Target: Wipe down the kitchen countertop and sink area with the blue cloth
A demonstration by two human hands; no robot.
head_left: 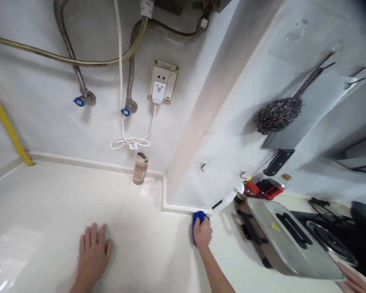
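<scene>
My left hand (93, 254) lies flat on the white countertop (146, 252), fingers stretched out and holding nothing. A blue cloth (199, 215) is bunched in my right hand (203, 232), its fingers wrapped round it. The cloth touches the counter right by the low raised edge at the foot of the white wall pillar. Part of the cloth is hidden under the hand. Farther back, a small clear bottle (140, 171) with a brown-and-beige lid stands near the wall.
An electric pan with a lid (293, 238) stands on the right. Behind it are jars with a red lid (250, 189). A wire scourer (279, 115) and a cleaver (279, 160) hang on the pillar. Hoses, blue-handled valves (126, 112) and a plugged socket (163, 83) line the back wall.
</scene>
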